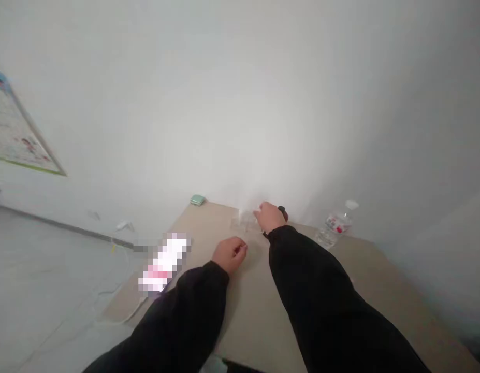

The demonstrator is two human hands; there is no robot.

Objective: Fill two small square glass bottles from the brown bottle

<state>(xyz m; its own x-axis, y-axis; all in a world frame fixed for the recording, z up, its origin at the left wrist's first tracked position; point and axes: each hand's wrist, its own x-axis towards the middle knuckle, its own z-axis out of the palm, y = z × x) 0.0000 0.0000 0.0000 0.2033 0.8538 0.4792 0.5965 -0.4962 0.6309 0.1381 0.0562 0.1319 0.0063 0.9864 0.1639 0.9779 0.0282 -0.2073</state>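
My left hand [230, 254] rests low over the table, fingers curled inward; whatever is in them, if anything, is hidden. Farther out, my right hand [271, 217] reaches close to the wall with its fingers closed at the right side of a clear see-through container [243, 221]. The container is faint and blurred, so whether the fingers grip it or something small in or behind it does not show. Just past the right hand sits a small dark and reddish object [283, 212], partly covered by that hand.
A clear bottle with a white cap [333, 225] stands at the right near the wall. A small green case [197, 200] lies at the table's [263, 311] far left corner. A phone with a lit, blurred screen [164, 264] and a white cable [133, 313] lie along the left edge.
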